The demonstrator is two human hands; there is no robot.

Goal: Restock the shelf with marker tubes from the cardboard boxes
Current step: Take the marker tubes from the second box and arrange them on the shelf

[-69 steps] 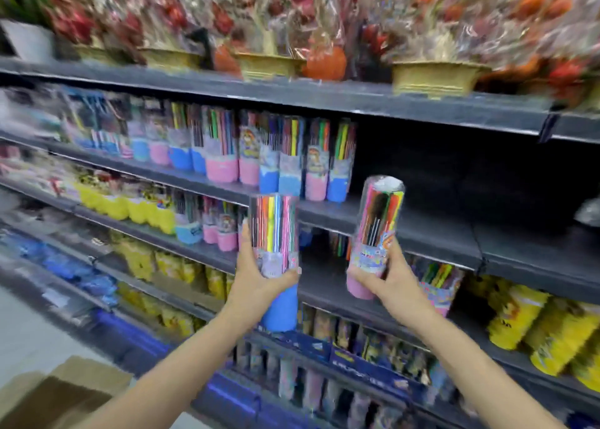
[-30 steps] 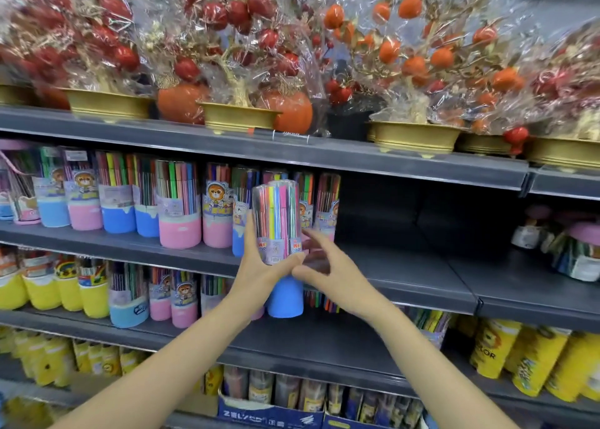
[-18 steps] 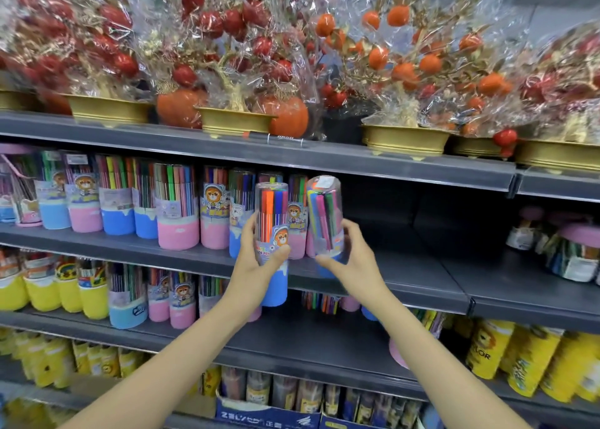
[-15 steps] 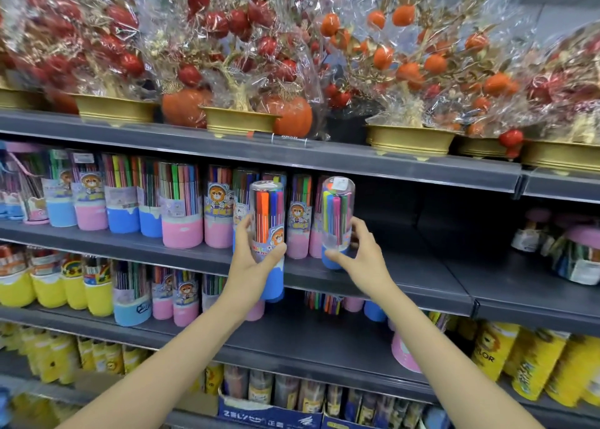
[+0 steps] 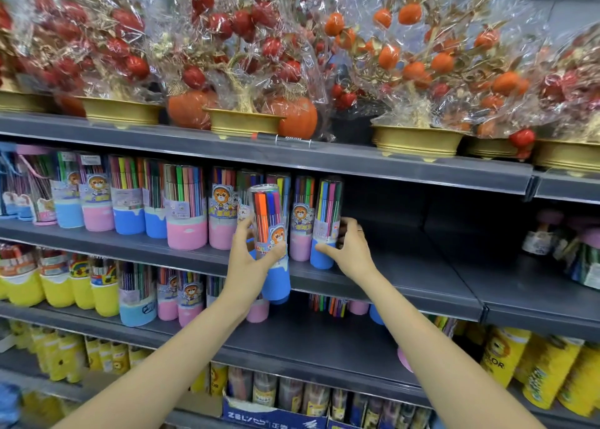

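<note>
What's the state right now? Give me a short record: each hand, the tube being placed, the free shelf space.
left hand: grips a blue-based marker tube, held in front of the shelf edge
right hand: fingers around the blue base of the end tube, which stands upright on the middle shelf
row: end tube stands beside a pink-based tube
free space: bare shelf to the right of the end tube

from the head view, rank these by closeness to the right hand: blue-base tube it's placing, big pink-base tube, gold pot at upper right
1. blue-base tube: gripped by the right hand.
2. big pink-base tube: left along the same shelf.
3. gold pot: shelf above, to the right; farthest in depth is a guess.
</note>
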